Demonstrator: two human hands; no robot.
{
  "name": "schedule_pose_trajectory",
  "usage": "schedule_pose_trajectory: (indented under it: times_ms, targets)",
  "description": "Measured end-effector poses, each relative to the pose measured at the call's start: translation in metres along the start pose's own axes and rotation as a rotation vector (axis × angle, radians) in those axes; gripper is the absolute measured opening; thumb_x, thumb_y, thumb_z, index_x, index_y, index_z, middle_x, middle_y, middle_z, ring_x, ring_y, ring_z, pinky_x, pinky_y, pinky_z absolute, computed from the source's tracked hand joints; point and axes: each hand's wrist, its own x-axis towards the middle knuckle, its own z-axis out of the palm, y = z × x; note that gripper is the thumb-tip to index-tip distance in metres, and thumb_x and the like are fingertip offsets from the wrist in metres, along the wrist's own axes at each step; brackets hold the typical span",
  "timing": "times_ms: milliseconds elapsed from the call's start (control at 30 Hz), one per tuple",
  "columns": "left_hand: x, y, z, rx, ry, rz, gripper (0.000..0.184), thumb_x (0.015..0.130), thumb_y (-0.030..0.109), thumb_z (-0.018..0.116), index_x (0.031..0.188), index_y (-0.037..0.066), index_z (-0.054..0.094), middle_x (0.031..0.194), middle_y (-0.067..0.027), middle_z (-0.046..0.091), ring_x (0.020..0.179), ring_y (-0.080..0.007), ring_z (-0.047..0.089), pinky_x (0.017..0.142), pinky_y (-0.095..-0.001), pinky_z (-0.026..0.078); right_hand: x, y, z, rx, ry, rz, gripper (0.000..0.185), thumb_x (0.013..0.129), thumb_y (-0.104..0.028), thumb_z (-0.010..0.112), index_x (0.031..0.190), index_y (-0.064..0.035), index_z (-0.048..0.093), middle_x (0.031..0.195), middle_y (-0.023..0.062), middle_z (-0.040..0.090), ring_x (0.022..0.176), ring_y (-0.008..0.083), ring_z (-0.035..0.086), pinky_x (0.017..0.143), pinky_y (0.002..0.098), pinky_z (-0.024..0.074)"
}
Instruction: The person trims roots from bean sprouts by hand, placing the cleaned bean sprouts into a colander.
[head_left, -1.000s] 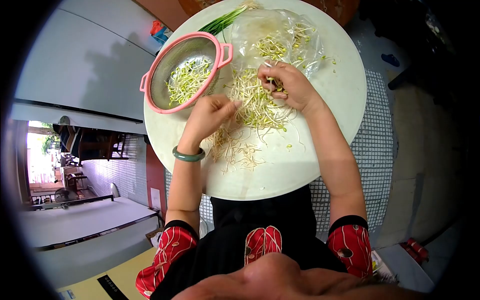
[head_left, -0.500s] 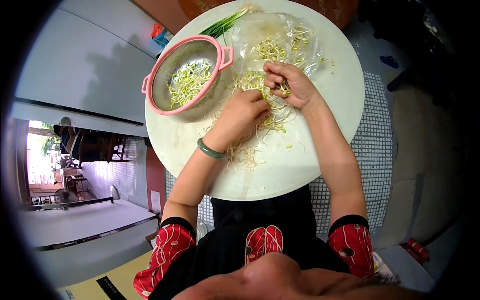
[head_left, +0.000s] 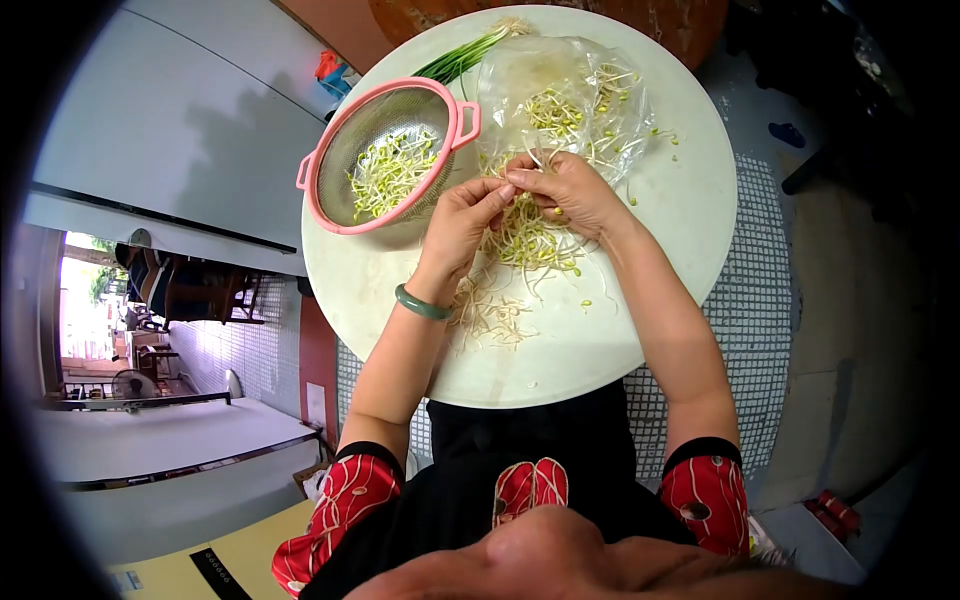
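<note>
My left hand [head_left: 462, 226], with a green bangle on its wrist, pinches at the fingertips against my right hand [head_left: 574, 194]. Both hands meet over a pile of bean sprouts [head_left: 535, 240] on the round white table [head_left: 560, 350]. My right hand is closed around a bean sprout whose pale stem shows above the fingers. Between the left thumb and forefinger the held piece is mostly hidden and looks like the sprout's thin end. Left of the hands, a pink-rimmed mesh strainer [head_left: 315, 203] holds sprouts with yellow-green heads. Thin brownish root ends [head_left: 492, 318] lie below my left hand.
A clear plastic bag [head_left: 505, 85] with more sprouts lies at the far side of the table. Beside it rests a bunch of green onions [head_left: 455, 57], partly behind the strainer. A few loose sprout heads [head_left: 586, 303] are scattered right of the pile.
My left hand has risen from the pile to meet my right hand, fingertips now together. My right hand has turned and lowered slightly. The whole view has shifted a little.
</note>
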Motion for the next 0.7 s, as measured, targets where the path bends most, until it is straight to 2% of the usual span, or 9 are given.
schedule_pose_trajectory:
  times_ms: [67, 167, 267, 367, 500, 600, 700]
  targets:
    - [-0.002, 0.001, 0.003, 0.016, 0.031, 0.001, 0.017, 0.092, 0.017, 0.067, 0.098, 0.000, 0.069, 0.076, 0.0035, 0.060, 0.066, -0.0038, 0.047, 0.058, -0.0196, 0.038, 0.001, 0.003, -0.002, -0.033, -0.011, -0.012, 0.026, 0.086, -0.024, 0.073, 0.103, -0.0057, 0.065, 0.072, -0.0044, 0.058, 0.053, 0.0011, 0.042, 0.043, 0.0165, 0.0297]
    - [-0.002, -0.001, -0.003, 0.091, 0.006, -0.015, 0.019, 0.092, 0.017, 0.066, 0.101, -0.001, 0.068, 0.076, 0.0037, 0.059, 0.066, -0.0037, 0.047, 0.057, -0.0196, 0.038, 0.001, 0.002, 0.001, -0.059, 0.006, 0.000, 0.025, 0.086, -0.024, 0.073, 0.101, -0.0053, 0.066, 0.070, -0.0042, 0.057, 0.052, 0.0020, 0.042, 0.043, 0.0172, 0.0306]
    - [-0.007, 0.009, 0.001, 0.232, 0.083, 0.006, 0.023, 0.092, 0.016, 0.066, 0.107, -0.001, 0.066, 0.077, 0.0038, 0.059, 0.067, -0.0037, 0.048, 0.057, -0.0197, 0.039, 0.000, 0.003, 0.000, -0.058, -0.014, 0.005, 0.024, 0.086, -0.024, 0.072, 0.100, -0.0048, 0.066, 0.067, -0.0044, 0.054, 0.052, 0.0027, 0.043, 0.043, 0.0180, 0.0310]
    - [-0.005, 0.020, 0.006, 0.119, 0.117, 0.142, 0.027, 0.091, 0.015, 0.066, 0.113, -0.001, 0.064, 0.080, 0.0029, 0.058, 0.067, -0.0038, 0.048, 0.058, -0.0194, 0.040, 0.001, 0.003, 0.002, -0.076, -0.040, -0.003, 0.023, 0.087, -0.023, 0.071, 0.100, -0.0044, 0.066, 0.066, -0.0047, 0.052, 0.052, 0.0029, 0.043, 0.044, 0.0183, 0.0311]
    - [-0.001, 0.015, 0.001, 0.156, 0.054, 0.177, 0.019, 0.093, 0.016, 0.064, 0.106, 0.002, 0.063, 0.084, 0.0014, 0.058, 0.069, -0.0040, 0.049, 0.060, -0.0189, 0.041, 0.000, 0.002, 0.004, -0.097, -0.048, 0.007, 0.018, 0.088, -0.021, 0.068, 0.095, -0.0046, 0.065, 0.064, -0.0049, 0.050, 0.052, 0.0027, 0.042, 0.044, 0.0189, 0.0308]
    - [-0.002, 0.010, -0.003, 0.093, 0.076, 0.220, 0.014, 0.095, 0.014, 0.062, 0.102, 0.002, 0.062, 0.089, -0.0013, 0.061, 0.069, -0.0076, 0.051, 0.062, -0.0214, 0.043, 0.003, 0.002, -0.004, -0.012, -0.055, 0.050, 0.014, 0.090, -0.019, 0.065, 0.089, -0.0053, 0.062, 0.063, -0.0051, 0.047, 0.052, 0.0031, 0.040, 0.044, 0.0197, 0.0297]
    - [-0.011, 0.016, -0.008, 0.030, 0.047, 0.197, 0.013, 0.096, 0.015, 0.060, 0.096, 0.002, 0.062, 0.085, -0.0013, 0.061, 0.069, -0.0082, 0.051, 0.063, -0.0222, 0.043, 0.000, -0.004, -0.006, 0.256, -0.030, -0.013, 0.013, 0.092, -0.017, 0.062, 0.086, -0.0059, 0.058, 0.064, -0.0046, 0.044, 0.052, 0.0036, 0.039, 0.043, 0.0198, 0.0281]
